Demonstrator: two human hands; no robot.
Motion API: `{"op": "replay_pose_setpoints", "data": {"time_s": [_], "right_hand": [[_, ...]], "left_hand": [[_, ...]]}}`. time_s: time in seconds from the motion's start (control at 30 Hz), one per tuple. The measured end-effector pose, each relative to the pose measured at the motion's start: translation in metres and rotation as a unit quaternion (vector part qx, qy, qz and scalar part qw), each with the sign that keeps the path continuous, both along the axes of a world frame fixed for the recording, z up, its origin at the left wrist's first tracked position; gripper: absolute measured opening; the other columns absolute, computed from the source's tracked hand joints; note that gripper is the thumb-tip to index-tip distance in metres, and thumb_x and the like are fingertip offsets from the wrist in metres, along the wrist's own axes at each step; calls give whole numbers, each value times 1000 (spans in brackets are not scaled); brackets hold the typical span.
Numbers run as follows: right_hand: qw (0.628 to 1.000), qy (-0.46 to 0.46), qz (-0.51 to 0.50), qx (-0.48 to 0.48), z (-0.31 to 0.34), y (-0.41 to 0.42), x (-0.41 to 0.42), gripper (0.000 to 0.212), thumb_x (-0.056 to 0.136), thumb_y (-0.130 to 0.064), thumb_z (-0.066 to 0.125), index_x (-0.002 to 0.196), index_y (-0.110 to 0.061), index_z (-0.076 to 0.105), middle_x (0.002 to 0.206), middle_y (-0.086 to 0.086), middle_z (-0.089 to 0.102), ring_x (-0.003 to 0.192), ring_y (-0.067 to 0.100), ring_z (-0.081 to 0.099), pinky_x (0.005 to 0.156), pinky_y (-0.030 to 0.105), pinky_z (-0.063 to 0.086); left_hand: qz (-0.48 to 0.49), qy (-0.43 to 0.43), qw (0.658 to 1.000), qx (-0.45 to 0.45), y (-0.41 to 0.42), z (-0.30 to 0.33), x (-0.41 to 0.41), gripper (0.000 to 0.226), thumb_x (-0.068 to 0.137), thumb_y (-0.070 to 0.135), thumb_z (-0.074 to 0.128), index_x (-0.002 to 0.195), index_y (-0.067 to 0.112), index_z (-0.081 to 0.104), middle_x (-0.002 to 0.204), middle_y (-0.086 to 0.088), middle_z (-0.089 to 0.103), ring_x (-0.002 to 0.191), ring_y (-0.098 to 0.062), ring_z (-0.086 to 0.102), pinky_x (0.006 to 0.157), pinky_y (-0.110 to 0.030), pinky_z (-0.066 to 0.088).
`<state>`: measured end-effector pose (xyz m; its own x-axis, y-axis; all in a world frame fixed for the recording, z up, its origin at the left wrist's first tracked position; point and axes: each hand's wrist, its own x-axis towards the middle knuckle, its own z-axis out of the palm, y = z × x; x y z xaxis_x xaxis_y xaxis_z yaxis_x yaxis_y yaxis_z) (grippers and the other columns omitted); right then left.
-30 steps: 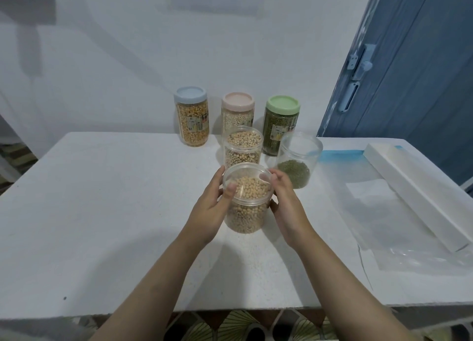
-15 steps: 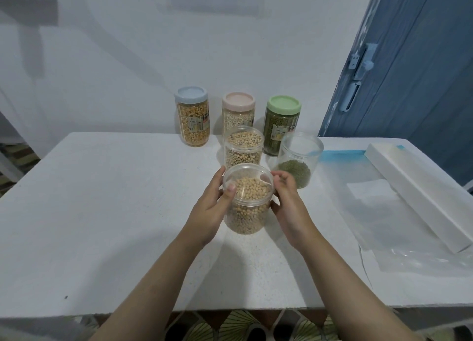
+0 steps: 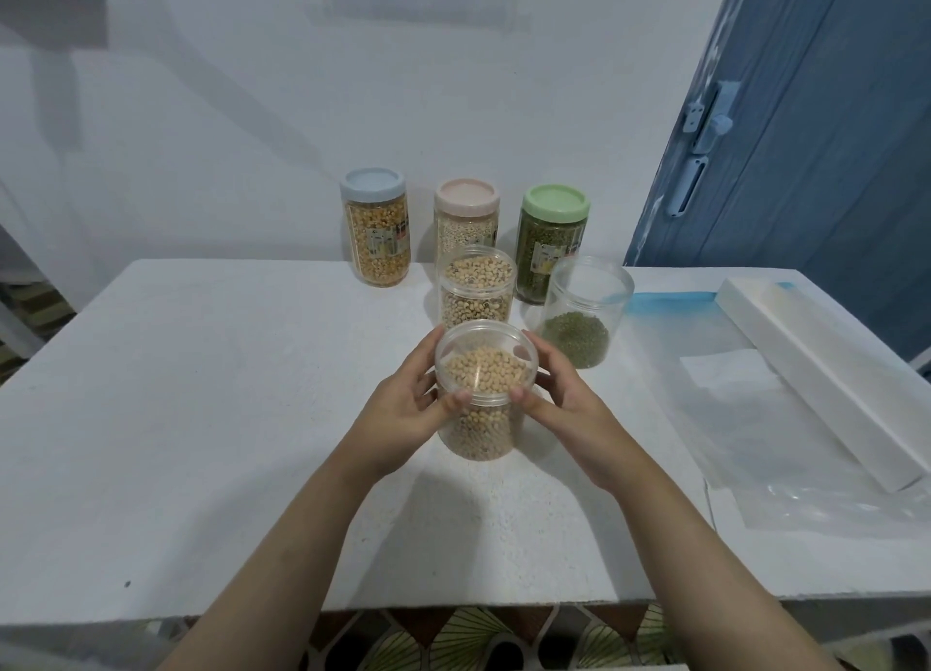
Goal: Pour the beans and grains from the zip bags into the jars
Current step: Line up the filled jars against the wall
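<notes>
- The near jar (image 3: 481,393), clear round plastic without a lid, stands at the centre of the white surface (image 3: 201,418); pale round beans fill it to just below the rim.
- The left hand (image 3: 408,408) grips the jar from 9 o'clock and the right hand (image 3: 564,403) from 3 o'clock; fingers curl round the far wall and both thumbs press the near side under the rim. The hands cover part of the jar wall.
- The second open jar (image 3: 477,287), at 12 o'clock, holds speckled beans; the near jar hides its base.
- The third open jar (image 3: 584,313), at 2 o'clock, holds a shallow layer of green beans.
- Three lidded jars stand at the wall: blue lid (image 3: 375,227), pink lid (image 3: 467,212), green lid (image 3: 553,232). Label print is illegible.
- Clear zip bags (image 3: 730,408) lie flat at 3 o'clock; their edges are hard to trace. A long white block (image 3: 826,383) rests beside them.
</notes>
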<state>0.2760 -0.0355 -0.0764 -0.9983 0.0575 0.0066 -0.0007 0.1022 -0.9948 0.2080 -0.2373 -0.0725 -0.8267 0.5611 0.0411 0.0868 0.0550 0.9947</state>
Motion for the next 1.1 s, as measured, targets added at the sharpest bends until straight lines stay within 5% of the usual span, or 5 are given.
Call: {"op": "replay_pose_setpoints", "data": {"time_s": [0.17,0.43,0.8,0.93,1.1], "right_hand": [[999,-20,21,-13,-2,4,-2,84,76,-66,71,146,-56,26,148,-21,43,133,1,46,112,33,39],[1000,9,-2,-13,1,-5,0,50,88,-36,62,131,-51,42,122,-31,62,121,-4,56,93,16,48],[998,7,-25,-54,-10,-45,-23,66,91,-62,49,150,-44,27,147,-24,41,130,-9,43,105,15,40],[998,-3,-31,-56,-9,-71,-52,63,96,-54,40,154,-37,22,145,-15,42,128,-4,44,95,13,42],[999,6,-46,-23,-2,-95,-96,30,107,-38,37,136,-42,31,131,-13,51,119,2,50,101,27,46]], "left_hand": [[-8,12,1000,-12,-2,0,-1,70,80,36,68,137,50,28,123,44,49,119,16,51,97,-14,47],[0,27,1000,-11,-1,-3,0,63,84,33,66,135,49,31,127,32,54,124,6,54,97,-17,48],[91,12,995,23,-5,-9,2,73,90,47,53,154,29,23,138,25,44,118,23,45,89,-2,40],[167,14,986,6,-12,-11,-17,59,103,35,44,156,26,21,148,10,38,129,-2,42,89,0,36],[197,3,980,10,-29,-7,-56,52,106,31,40,155,28,20,146,8,40,133,-11,41,105,-23,37]]}}
